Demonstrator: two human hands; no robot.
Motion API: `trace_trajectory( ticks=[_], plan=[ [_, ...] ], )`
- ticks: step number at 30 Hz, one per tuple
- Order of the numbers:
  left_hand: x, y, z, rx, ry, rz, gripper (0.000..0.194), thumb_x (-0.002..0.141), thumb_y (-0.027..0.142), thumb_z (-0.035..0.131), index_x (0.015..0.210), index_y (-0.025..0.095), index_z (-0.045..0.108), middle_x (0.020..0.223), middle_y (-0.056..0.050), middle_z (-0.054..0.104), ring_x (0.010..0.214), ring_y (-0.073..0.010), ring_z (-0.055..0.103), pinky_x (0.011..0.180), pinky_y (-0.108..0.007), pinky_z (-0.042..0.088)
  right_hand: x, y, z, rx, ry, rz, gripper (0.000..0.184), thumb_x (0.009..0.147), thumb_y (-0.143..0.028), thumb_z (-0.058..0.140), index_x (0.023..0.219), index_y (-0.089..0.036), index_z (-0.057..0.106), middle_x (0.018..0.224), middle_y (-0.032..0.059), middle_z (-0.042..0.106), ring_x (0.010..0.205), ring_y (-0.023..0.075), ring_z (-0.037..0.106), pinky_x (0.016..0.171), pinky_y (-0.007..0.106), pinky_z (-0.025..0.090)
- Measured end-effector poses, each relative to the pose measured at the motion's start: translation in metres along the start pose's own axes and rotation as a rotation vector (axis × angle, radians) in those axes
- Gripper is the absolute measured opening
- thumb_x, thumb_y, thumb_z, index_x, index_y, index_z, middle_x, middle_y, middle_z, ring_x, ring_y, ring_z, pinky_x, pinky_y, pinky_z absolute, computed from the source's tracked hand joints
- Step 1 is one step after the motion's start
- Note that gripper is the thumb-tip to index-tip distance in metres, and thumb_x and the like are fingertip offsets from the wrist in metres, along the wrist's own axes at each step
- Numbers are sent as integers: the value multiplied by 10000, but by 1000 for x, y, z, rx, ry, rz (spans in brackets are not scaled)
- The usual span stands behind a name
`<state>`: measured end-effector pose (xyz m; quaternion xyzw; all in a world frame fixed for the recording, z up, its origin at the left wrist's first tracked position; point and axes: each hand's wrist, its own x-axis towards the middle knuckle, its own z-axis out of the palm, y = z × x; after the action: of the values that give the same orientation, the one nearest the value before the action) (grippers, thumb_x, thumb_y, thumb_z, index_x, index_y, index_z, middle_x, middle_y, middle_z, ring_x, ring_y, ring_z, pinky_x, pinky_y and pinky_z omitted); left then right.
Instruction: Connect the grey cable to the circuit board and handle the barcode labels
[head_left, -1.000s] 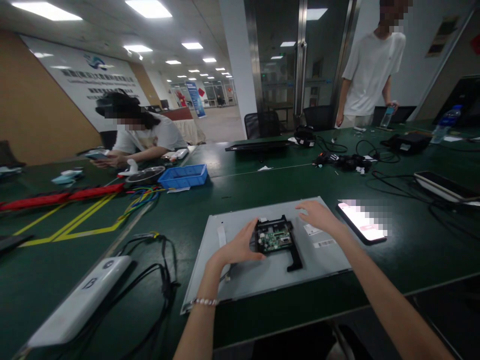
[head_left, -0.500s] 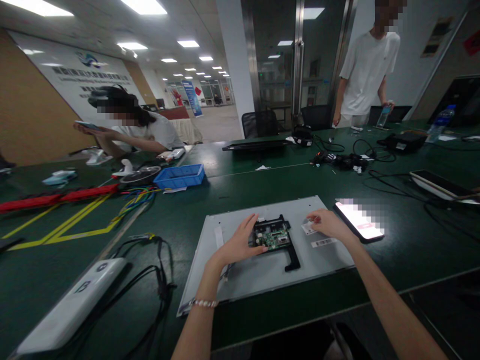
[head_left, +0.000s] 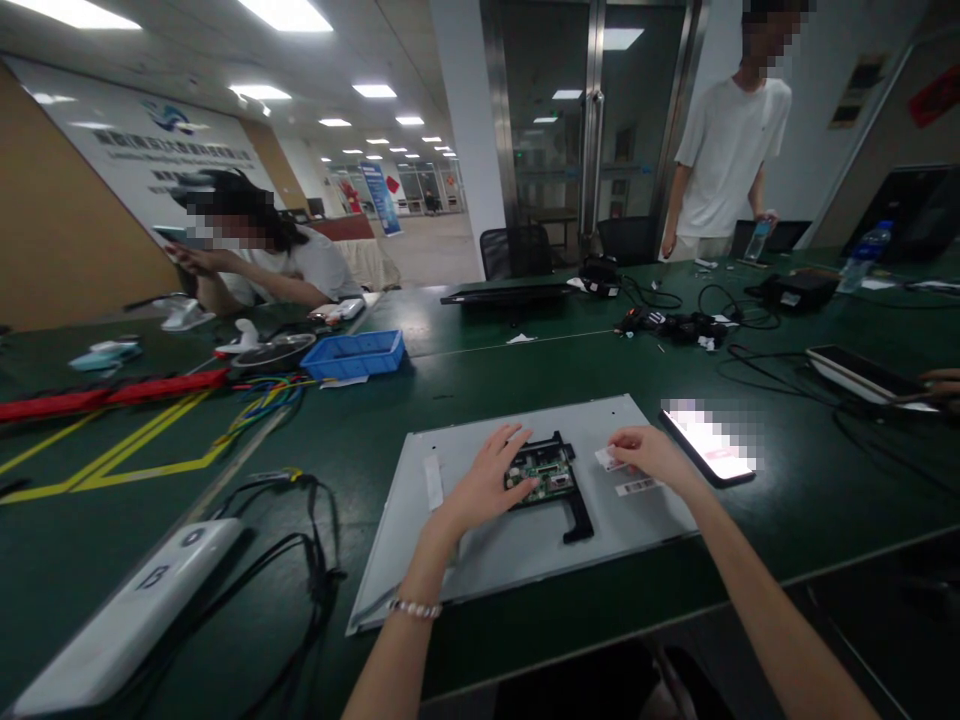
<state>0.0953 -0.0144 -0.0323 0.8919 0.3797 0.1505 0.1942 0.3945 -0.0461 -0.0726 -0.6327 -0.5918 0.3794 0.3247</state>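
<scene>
A grey flat metal panel (head_left: 517, 560), like the back of a display, lies on the table before me. On it sits a green circuit board (head_left: 551, 475) in a black plastic bracket (head_left: 577, 518). My left hand (head_left: 487, 485) is open, fingers spread over the board's left edge and hiding part of it. To the right, my right hand (head_left: 651, 455) rests over the panel with fingers curled together at the edge of a small white label (head_left: 607, 459). Whether they grip the label is not clear. A barcode sticker (head_left: 636, 487) shows just below that hand.
A lit phone (head_left: 709, 445) lies right of the panel. On the left are a white device (head_left: 142, 610) with black cables and a blue bin (head_left: 352, 355). Dark cabled gear (head_left: 671, 320) lies farther back. Two people are across the table; another hand (head_left: 941, 383) shows at right.
My right hand came down from above the panel's upper right onto the white label, and its fingers curled closed. My left hand stays at the board. Another person's hand has appeared at the right edge.
</scene>
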Motion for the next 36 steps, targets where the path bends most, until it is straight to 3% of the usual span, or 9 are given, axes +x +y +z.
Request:
trace_trajectory(
  ticks=[4, 10, 14, 20, 25, 30, 33, 36],
  plan=[
    [8, 16, 5, 24, 21, 76, 476, 915, 379, 393, 1373, 265, 332, 1474, -45, 274, 1377, -228, 185, 1133, -414, 190, -1, -8, 15, 227, -126, 28, 162, 780, -223, 587, 905, -131, 634, 744, 45, 687, 668, 119, 648, 566, 194, 480],
    [17, 51, 12, 141, -31, 281, 349, 907, 259, 419, 1248, 248, 492, 1344, -46, 455, 1299, -212, 337, 1097, -423, 254, 4, -8, 41, 370, -126, 45, 120, 709, -212, 636, 805, -146, 607, 633, 2, 662, 612, 130, 662, 532, 194, 500],
    [20, 56, 21, 197, -62, 351, 302, 885, 221, 463, 1173, 239, 551, 1224, -40, 558, 1216, -198, 428, 1056, -401, 305, 9, -1, 49, 398, -131, -3, 151, 680, -240, 641, 794, -151, 599, 606, -12, 657, 599, 143, 666, 553, 224, 526],
    [22, 49, 27, 197, -65, 351, 250, 880, 194, 463, 1098, 204, 584, 1112, -43, 608, 1104, -187, 506, 995, -372, 361, 7, -1, 52, 330, -137, -96, 191, 702, -301, 634, 806, -143, 607, 649, 9, 656, 608, 153, 663, 513, 216, 505],
    [22, 48, 28, 203, -61, 350, 240, 880, 182, 456, 1076, 194, 592, 1107, -48, 608, 1109, -187, 503, 1002, -369, 355, 1, -8, 49, 139, -46, -225, 146, 720, -264, 603, 800, -149, 643, 699, 23, 657, 534, 122, 609, 435, 191, 437],
    [21, 52, 28, 210, -55, 331, 228, 876, 193, 462, 1061, 189, 596, 1117, -59, 606, 1119, -191, 502, 1002, -374, 362, -2, -11, 46, 56, 32, -296, 141, 741, -233, 559, 801, -156, 660, 805, 36, 656, 542, 108, 591, 460, 200, 441],
    [18, 52, 19, 187, -39, 315, 266, 876, 214, 469, 1122, 208, 570, 1162, -48, 591, 1139, -191, 490, 1005, -376, 364, -3, -13, 45, 51, 65, -314, 151, 758, -220, 535, 822, -159, 658, 847, 38, 654, 568, 108, 593, 494, 209, 453],
    [14, 39, -1, 190, 53, 198, 291, 880, 248, 457, 1151, 222, 559, 1189, -45, 570, 1113, -190, 504, 984, -363, 384, -4, -17, 43, 33, 89, -336, 151, 770, -208, 529, 840, -168, 657, 859, 35, 650, 601, 114, 594, 535, 222, 462]
  ],
)
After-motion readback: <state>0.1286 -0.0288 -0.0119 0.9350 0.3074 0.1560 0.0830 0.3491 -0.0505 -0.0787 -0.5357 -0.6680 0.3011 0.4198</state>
